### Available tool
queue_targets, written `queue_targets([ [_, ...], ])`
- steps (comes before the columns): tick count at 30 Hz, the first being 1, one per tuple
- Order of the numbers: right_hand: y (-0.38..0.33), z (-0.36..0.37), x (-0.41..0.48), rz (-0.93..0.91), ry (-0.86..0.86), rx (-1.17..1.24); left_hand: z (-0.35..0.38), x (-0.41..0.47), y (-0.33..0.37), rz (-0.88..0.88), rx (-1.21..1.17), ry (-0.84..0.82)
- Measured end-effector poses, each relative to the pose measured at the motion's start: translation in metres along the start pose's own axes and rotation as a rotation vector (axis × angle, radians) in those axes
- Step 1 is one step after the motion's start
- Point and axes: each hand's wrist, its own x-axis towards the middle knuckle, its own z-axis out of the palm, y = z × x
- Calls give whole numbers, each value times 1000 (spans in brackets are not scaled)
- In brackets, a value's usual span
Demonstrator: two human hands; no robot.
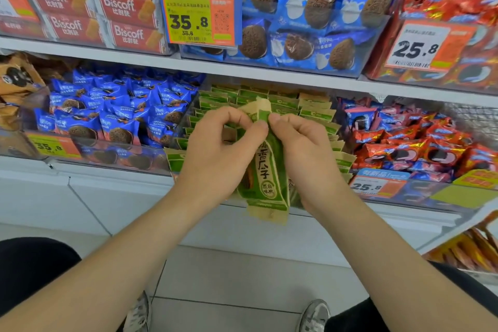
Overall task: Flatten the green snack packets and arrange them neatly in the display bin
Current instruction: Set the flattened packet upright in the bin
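Note:
A green and tan snack packet (266, 170) with dark lettering hangs upright in front of the display bin. My left hand (215, 151) grips its left side, thumb and fingers pinching near the top edge. My right hand (304, 153) pinches the top right and wraps the right side. Behind my hands the clear display bin (186, 127) holds several rows of green packets (296, 105) standing on edge. The lower middle of the bin is hidden by my hands.
Blue biscuit packets (113, 113) fill the bin to the left, red ones (417, 148) the bin to the right. An upper shelf (242, 66) carries Biscoff boxes and blue packs. Price tags hang on the bin fronts. White floor tiles and my shoes lie below.

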Motion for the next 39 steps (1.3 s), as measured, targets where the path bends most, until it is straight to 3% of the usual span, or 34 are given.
queue_targets([
  [4,5,3,-1,-119,82,-100,0,-5,2,-10,-112,-142],
  [8,5,3,-3,-57,69,25,-8,-2,2,-3,-99,-179],
  [11,1,1,-6,-112,82,-32,-11,-1,-1,34,-75,-215],
  [19,-2,-1,-14,-79,-267,-308,-18,5,6,-71,-300,-79],
  [22,0,2,-15,-72,-101,-234,-18,5,7,-150,-342,-42],
  [26,7,5,-11,-215,103,-271,-15,0,7,-224,-308,-132],
  [35,7,-1,-9,-240,119,-306,-12,-9,3,-100,-182,-152],
  [39,7,-1,-7,-162,145,-147,-16,-9,0,-69,-114,-247],
])
